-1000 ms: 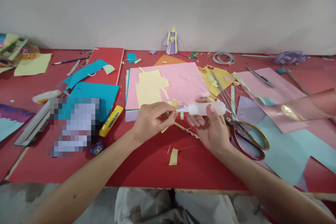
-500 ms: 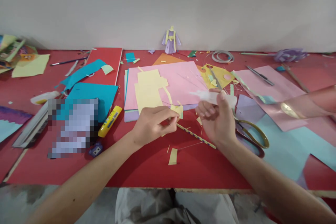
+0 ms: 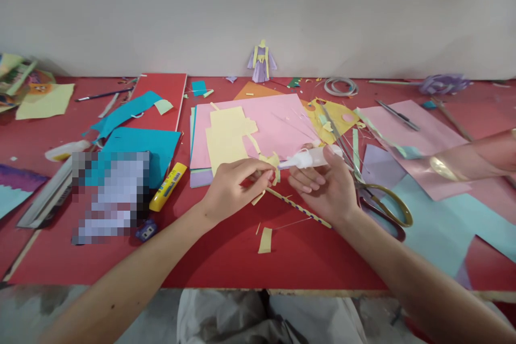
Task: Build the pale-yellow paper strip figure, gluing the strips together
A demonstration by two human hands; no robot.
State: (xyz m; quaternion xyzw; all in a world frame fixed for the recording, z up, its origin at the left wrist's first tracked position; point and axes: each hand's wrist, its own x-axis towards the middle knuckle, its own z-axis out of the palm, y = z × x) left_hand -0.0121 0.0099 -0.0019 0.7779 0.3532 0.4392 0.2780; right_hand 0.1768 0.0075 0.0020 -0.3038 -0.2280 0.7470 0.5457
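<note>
My left hand [image 3: 231, 188] is closed in a pinch on a small yellow paper piece [image 3: 271, 162] just above the red table [image 3: 226, 258]. My right hand [image 3: 328, 188] grips a white glue bottle [image 3: 308, 158] lying sideways, its nozzle pointing left and almost touching the yellow piece. Both hands hover in front of a pink sheet [image 3: 278, 123] that carries a pale yellow cut-out [image 3: 228, 134]. A striped stick [image 3: 298, 208] lies on the table under my hands.
Scissors with gold handles [image 3: 387, 209] lie right of my right hand. A yellow glue stick [image 3: 168, 186], teal paper [image 3: 141, 142] and a blurred patch sit left. A small paper doll [image 3: 261, 63] stands at the wall. Pink and light blue sheets [image 3: 443, 226] cover the right side.
My right hand swung the glue bottle away up and to the right, then brought it back so its nozzle again meets the yellow piece. My left hand barely moved.
</note>
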